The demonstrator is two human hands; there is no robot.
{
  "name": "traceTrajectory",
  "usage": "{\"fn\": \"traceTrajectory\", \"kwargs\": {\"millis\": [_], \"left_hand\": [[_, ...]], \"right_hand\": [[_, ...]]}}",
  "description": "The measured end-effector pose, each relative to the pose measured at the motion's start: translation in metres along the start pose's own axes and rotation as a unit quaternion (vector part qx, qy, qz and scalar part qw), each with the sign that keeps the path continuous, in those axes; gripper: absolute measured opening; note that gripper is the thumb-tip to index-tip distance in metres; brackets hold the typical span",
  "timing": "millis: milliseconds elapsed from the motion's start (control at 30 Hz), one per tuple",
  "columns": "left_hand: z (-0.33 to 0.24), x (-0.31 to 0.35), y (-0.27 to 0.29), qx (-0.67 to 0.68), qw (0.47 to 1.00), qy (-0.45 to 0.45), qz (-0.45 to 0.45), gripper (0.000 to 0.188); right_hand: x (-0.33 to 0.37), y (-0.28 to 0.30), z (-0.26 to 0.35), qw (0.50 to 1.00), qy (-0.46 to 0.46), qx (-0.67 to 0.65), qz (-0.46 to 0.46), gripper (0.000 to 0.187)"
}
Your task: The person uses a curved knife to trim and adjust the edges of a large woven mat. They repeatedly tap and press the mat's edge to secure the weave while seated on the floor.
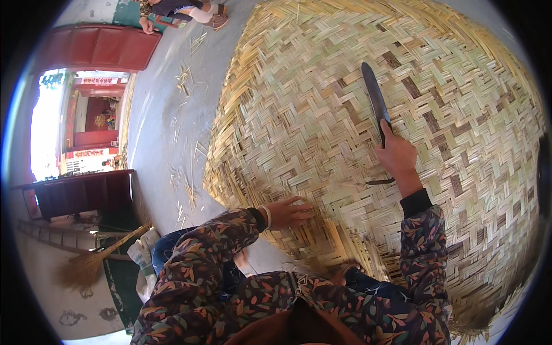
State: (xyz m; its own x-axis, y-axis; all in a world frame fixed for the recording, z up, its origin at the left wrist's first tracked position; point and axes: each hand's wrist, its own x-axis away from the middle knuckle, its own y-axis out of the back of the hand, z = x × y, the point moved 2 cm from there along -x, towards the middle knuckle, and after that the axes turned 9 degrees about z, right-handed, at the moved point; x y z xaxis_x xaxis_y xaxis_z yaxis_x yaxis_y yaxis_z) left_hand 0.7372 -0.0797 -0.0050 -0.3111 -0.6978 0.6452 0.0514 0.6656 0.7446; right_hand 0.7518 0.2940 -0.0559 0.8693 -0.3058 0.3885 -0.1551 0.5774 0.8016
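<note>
A large woven mat (299, 132) of split bamboo-like strips, pale green and yellow with brown patches, spreads before me. My right hand (398, 155) is closed round the handle end of a long, dark, flat-bladed knife (375, 92). Its blade points away from me and lies over the weave. Beside that wrist is a dark curved piece (380, 181); whether it belongs to the knife I cannot tell. Near the mat's left front edge, my left hand (287, 213) rests on the strips, fingers stretched out and holding nothing. A pale bangle circles the left wrist.
Loose strip ends (185, 80) litter the grey floor (155, 138) left of the mat. A straw broom (86, 267) leans by the wall at lower left. Red doors (98, 49) stand beside a bright doorway. At the top left sits another person (184, 8), partly out of view.
</note>
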Motion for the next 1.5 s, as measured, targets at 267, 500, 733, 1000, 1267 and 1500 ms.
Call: {"fn": "traceTrajectory", "kwargs": {"millis": [267, 500, 733, 1000, 1267, 1500], "left_hand": [[-0.007, 0.001, -0.008, 0.047, 0.999, 0.000, -0.023, 0.028], [-0.001, 0.008, -0.006, 0.041, 0.998, -0.020, 0.031, 0.042], [0.049, 0.147, 0.005, -0.048, 0.935, 0.136, -0.323, 0.039], [0.079, 0.295, -0.189, 0.479, 0.557, 0.539, -0.413, 0.031], [0.057, 0.235, -0.219, 0.613, 0.426, 0.430, -0.508, 0.034], [0.074, 0.212, -0.227, 0.510, 0.521, 0.495, -0.473, 0.044]], "right_hand": [[0.023, 0.012, -0.001, 0.997, 0.007, -0.058, 0.050, 0.067], [0.108, 0.001, -0.002, 0.984, -0.036, -0.157, 0.075, 0.067], [0.178, 0.031, 0.087, 0.989, 0.041, -0.095, 0.104, 0.067], [0.200, 0.001, 0.262, 0.936, 0.280, -0.033, 0.213, 0.068], [0.223, -0.142, 0.283, 0.918, 0.279, 0.066, 0.275, 0.068], [0.220, -0.205, 0.249, 0.898, 0.258, 0.283, 0.216, 0.078]]}}
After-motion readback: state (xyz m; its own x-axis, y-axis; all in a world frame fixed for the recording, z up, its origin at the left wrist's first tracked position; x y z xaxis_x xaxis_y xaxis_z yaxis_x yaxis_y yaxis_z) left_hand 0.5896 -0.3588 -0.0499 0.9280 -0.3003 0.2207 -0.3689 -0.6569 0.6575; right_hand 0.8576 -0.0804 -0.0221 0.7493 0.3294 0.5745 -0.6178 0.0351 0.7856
